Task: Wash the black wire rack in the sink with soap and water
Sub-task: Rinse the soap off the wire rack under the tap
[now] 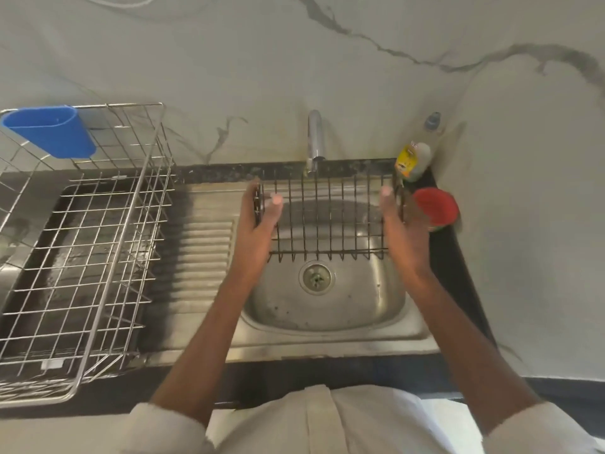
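The black wire rack (pixel 329 217) hangs over the steel sink (pixel 327 309), held level between both hands below the tap (pixel 315 139). My left hand (pixel 258 224) grips its left edge, thumb on top. My right hand (pixel 401 224) grips its right edge the same way. No water runs from the tap. A soap bottle (pixel 413 158) with a yellow label stands at the sink's back right corner. The sink basin looks wet, with a round drain (pixel 316 277) under the rack's near edge.
A large silver wire dish basket (pixel 98 244) with a blue plastic cup holder (pixel 52 129) sits on the draining board at the left. A red round container (pixel 437 208) stands right of the rack, by the marble wall. A dark counter edge runs along the front.
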Demonstrator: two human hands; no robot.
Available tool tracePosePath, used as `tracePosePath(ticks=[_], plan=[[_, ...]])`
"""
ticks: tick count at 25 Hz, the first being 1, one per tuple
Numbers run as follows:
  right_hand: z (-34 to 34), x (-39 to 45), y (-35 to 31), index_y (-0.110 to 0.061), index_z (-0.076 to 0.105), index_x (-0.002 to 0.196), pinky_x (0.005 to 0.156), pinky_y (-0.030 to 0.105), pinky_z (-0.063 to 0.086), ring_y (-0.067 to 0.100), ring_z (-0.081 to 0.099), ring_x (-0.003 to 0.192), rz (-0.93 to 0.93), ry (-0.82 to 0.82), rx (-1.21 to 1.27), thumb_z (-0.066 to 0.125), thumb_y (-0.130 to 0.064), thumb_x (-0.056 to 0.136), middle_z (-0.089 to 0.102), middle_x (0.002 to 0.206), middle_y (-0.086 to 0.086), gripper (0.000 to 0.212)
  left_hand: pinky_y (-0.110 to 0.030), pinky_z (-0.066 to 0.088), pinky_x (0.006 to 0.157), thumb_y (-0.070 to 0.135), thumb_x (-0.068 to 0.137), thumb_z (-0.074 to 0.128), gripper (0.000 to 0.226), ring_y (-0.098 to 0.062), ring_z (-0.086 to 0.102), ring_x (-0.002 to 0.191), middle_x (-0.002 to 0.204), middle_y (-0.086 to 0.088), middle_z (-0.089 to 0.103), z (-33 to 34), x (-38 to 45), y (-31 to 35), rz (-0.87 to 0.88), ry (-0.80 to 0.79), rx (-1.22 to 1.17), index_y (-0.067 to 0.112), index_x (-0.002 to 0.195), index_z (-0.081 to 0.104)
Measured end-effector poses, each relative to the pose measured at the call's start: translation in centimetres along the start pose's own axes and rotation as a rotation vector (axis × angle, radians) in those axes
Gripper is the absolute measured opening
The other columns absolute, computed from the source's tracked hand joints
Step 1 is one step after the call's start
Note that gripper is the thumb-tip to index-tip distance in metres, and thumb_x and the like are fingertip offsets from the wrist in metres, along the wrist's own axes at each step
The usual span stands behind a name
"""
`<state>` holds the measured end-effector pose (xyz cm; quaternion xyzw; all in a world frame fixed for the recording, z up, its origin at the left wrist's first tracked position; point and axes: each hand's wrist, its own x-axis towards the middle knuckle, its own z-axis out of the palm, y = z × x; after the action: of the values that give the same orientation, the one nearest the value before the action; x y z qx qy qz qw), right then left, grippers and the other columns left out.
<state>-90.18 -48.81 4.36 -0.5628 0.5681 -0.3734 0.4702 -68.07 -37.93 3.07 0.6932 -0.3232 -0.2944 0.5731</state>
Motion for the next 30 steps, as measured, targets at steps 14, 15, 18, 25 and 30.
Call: tracePosePath(ticks=[14,15,18,25,30], plan=[[0.9,-3.4,1.8,-0.029,0.047,0.153,0.116,0.022,0.038,0.005,0.046,0.142,-0.231,0.164,0.055,0.055,-0.06,0.1,0.053,0.152,-0.012,0.062,-0.045,0.052,0.108,0.047,0.105,0.064,0.065,-0.031,0.061,0.12,0.14,-0.013,0.058,-0.8,-2.7,-3.5,0.092,0.016,-0.022,0.042,0.162,0.033],[1.7,-4.2,3.2,-0.029,0.046,0.153,0.118,0.026,0.037,0.008,0.044,0.145,-0.182,0.139,0.037,0.054,-0.063,0.099,0.051,0.154,-0.011,0.065,-0.043,0.052,0.109,0.047,0.103,0.066,0.068,-0.03,0.061,0.122,0.142,-0.012,0.058,-0.3,-2.8,-4.7,0.099,-0.011,-0.013,0.039,0.163,0.034],[3.8,-4.3,6.0,-0.035,0.059,0.141,0.112,0.046,0.045,0.025,0.057,0.134,0.156,0.017,-0.204,0.039,-0.096,0.08,0.066,0.138,-0.004,0.089,-0.04,0.043,0.118,0.072,0.091,0.069,0.09,-0.025,0.055,0.144,0.156,0.0,0.057,-0.5,-2.5,-6.5,-0.245,-0.114,0.088,0.031,0.164,0.036],[4.7,-5.6,5.0,-0.032,0.052,0.148,0.114,0.032,0.042,0.012,0.053,0.137,0.022,0.136,-0.111,0.046,-0.077,0.094,0.062,0.141,-0.012,0.07,-0.032,0.059,0.097,0.031,0.096,0.074,0.06,-0.015,0.067,0.114,0.132,-0.001,0.066,-1.9,-2.1,-5.1,-0.102,-0.037,0.045,0.029,0.15,0.051],[4.5,-6.1,5.3,-0.029,0.06,0.14,0.109,0.042,0.044,0.023,0.057,0.131,0.236,0.168,-0.039,0.051,-0.086,0.084,0.065,0.137,-0.002,0.08,-0.036,0.055,0.098,0.041,0.081,0.082,0.046,-0.01,0.07,0.107,0.117,0.01,0.073,-2.3,-1.9,-4.8,-0.299,0.017,-0.013,0.033,0.124,0.067]])
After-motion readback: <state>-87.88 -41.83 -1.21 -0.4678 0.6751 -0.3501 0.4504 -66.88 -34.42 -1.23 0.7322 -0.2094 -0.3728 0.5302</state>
